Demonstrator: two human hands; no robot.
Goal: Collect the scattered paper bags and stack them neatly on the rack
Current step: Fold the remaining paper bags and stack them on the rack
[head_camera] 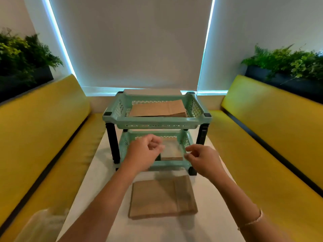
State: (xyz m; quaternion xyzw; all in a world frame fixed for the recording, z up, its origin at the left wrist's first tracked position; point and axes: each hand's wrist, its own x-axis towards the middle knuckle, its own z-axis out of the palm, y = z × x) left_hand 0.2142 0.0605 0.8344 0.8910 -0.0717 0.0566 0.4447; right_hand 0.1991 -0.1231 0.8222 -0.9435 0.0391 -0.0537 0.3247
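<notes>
A mint-green two-tier rack with black legs stands on the white table. Flat brown paper bags lie stacked in its top tray. More bags lie in the bottom tray. A small stack of brown bags rests on the table in front of the rack. My left hand hovers at the front of the bottom tray with fingers loosely curled, holding nothing. My right hand is beside the tray's right front corner, fingers also loosely curled and empty. Both hands are blurred.
The narrow white table runs between two yellow benches, one on the left and one on the right. Planters with green plants sit behind each bench. A clear plastic sheet lies at the lower left.
</notes>
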